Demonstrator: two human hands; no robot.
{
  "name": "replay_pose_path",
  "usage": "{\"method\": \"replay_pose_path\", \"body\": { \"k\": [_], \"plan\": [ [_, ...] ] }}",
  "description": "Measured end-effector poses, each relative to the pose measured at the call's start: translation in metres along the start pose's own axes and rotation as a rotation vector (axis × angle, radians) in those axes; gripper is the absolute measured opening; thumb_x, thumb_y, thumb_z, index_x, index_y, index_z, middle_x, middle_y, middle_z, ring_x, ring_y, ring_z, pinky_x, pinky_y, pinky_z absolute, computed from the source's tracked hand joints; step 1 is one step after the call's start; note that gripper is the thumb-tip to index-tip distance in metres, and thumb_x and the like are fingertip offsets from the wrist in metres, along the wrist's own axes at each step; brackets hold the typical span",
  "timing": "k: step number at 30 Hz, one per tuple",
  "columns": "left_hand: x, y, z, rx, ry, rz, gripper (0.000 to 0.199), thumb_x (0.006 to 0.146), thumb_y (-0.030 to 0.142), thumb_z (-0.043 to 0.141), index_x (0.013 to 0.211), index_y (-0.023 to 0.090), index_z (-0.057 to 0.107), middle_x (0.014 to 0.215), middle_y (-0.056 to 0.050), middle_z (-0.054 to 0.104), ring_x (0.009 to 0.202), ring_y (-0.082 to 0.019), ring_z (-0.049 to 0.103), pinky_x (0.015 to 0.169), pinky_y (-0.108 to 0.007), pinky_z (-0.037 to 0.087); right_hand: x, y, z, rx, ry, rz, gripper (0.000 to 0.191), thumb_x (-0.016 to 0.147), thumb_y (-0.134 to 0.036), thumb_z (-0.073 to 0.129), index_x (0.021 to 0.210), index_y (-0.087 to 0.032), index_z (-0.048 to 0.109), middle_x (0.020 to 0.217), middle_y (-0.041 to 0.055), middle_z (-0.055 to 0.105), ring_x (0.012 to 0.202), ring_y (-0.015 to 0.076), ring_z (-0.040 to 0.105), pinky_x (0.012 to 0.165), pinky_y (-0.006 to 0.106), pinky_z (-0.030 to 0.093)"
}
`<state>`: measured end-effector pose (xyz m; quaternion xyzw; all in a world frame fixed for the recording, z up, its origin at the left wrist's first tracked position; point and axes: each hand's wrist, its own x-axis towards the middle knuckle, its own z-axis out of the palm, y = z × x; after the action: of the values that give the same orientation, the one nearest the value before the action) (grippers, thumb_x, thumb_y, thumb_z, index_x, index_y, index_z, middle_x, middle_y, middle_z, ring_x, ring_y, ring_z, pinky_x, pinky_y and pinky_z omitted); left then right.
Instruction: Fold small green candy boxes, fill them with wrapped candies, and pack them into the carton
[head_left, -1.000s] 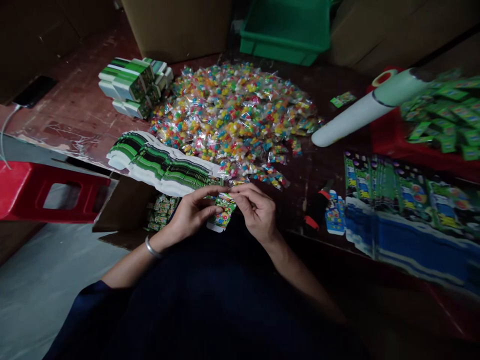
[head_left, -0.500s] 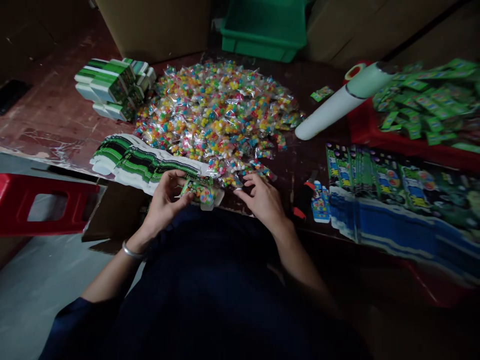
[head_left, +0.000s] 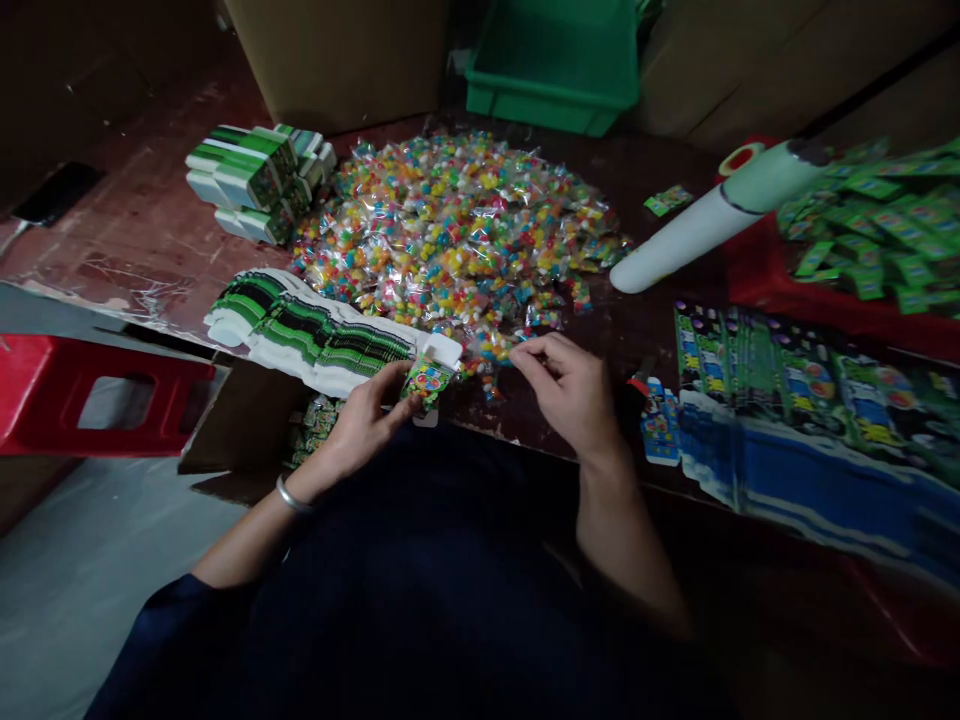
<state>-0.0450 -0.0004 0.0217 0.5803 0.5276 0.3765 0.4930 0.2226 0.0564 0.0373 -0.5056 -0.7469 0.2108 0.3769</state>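
Note:
My left hand (head_left: 379,410) is closed around a small green printed candy box (head_left: 427,382), whose white end flaps stand open. To the right of the box, my right hand (head_left: 566,385) pinches the edge of a small clear candy packet (head_left: 491,350) between thumb and fingertips. Beyond both hands spreads a large heap of candy packets (head_left: 450,225) filled with colourful sweets. Just beyond my left hand, a fanned row of flat green and white cartons (head_left: 315,335) lies along the table's front edge.
Stacked green-white carton bundles (head_left: 244,175), a phone (head_left: 60,195) and a green bin (head_left: 555,95) stand farther back. On the right are a white roll (head_left: 686,235), a red crate (head_left: 757,265) of filled boxes, flat blue-green cartons (head_left: 817,450) and a small blue box (head_left: 660,425). An open cardboard box (head_left: 232,420) sits below left.
The candy box in my left hand has turned more upright, its open flaps facing up and away. My right hand's fingers have closed on a candy packet. The view has shifted slightly.

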Motion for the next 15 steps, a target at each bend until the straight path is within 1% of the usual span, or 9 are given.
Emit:
{"method": "replay_pose_path", "body": {
  "k": [1,3,5,8,11,13,15],
  "plan": [
    [0.0,0.001,0.0,0.083,0.011,0.024,0.038,0.094,0.036,0.07,0.127,0.019,0.068,0.117,-0.01,0.079,0.103,-0.025,0.073,0.089,-0.034,0.056,0.003,-0.01,-0.009,-0.027,-0.034,-0.048,0.019,0.102,-0.032,0.063,0.088,-0.024,0.072,0.085,0.0023,0.071,0.08,0.02,0.068,0.076,0.033,0.052],
    [-0.001,0.004,0.0,0.178,0.009,0.062,0.033,0.097,0.037,0.065,0.124,0.02,0.071,0.117,-0.01,0.079,0.104,-0.026,0.074,0.089,-0.035,0.057,0.008,-0.028,-0.021,-0.096,-0.08,-0.137,0.018,0.102,-0.03,0.062,0.088,-0.025,0.072,0.086,0.0029,0.071,0.082,0.0206,0.067,0.078,0.034,0.052],
    [-0.002,0.005,0.0,0.211,-0.019,0.08,0.033,0.098,0.036,0.064,0.125,0.02,0.072,0.118,-0.011,0.079,0.104,-0.027,0.074,0.089,-0.035,0.057,0.012,-0.04,-0.026,-0.196,-0.102,-0.215,0.018,0.102,-0.028,0.062,0.088,-0.025,0.073,0.087,0.004,0.071,0.084,0.0217,0.066,0.078,0.036,0.051],
    [-0.003,0.004,0.002,0.249,-0.039,0.097,0.033,0.098,0.035,0.065,0.126,0.02,0.072,0.12,-0.012,0.078,0.104,-0.027,0.073,0.092,-0.038,0.057,0.016,-0.047,-0.019,-0.326,-0.16,-0.3,0.02,0.102,-0.028,0.063,0.087,-0.025,0.075,0.085,0.0052,0.069,0.086,0.0231,0.065,0.076,0.037,0.052],
    [-0.003,0.003,0.006,0.226,-0.051,0.117,0.031,0.097,0.033,0.067,0.123,0.02,0.073,0.117,-0.012,0.079,0.101,-0.026,0.073,0.093,-0.04,0.057,0.017,-0.049,-0.005,-0.319,-0.239,-0.359,0.017,0.101,-0.028,0.065,0.089,-0.026,0.077,0.086,0.0054,0.071,0.089,0.024,0.066,0.078,0.038,0.054],
    [-0.003,0.004,0.01,0.151,-0.056,0.114,0.029,0.096,0.03,0.068,0.123,0.019,0.072,0.114,-0.011,0.078,0.098,-0.025,0.073,0.092,-0.038,0.057,0.016,-0.052,0.003,-0.255,-0.235,-0.355,0.014,0.101,-0.025,0.064,0.101,-0.026,0.077,0.093,0.0054,0.075,0.092,0.0243,0.068,0.083,0.039,0.056],
    [-0.003,0.005,0.013,0.031,-0.03,0.093,0.037,0.094,0.027,0.07,0.13,0.02,0.066,0.108,-0.009,0.076,0.094,-0.022,0.072,0.088,-0.035,0.058,0.013,-0.054,0.007,-0.181,-0.192,-0.319,0.019,0.103,-0.023,0.061,0.114,-0.026,0.076,0.102,0.0057,0.079,0.096,0.024,0.071,0.087,0.04,0.058]
  ]
}}
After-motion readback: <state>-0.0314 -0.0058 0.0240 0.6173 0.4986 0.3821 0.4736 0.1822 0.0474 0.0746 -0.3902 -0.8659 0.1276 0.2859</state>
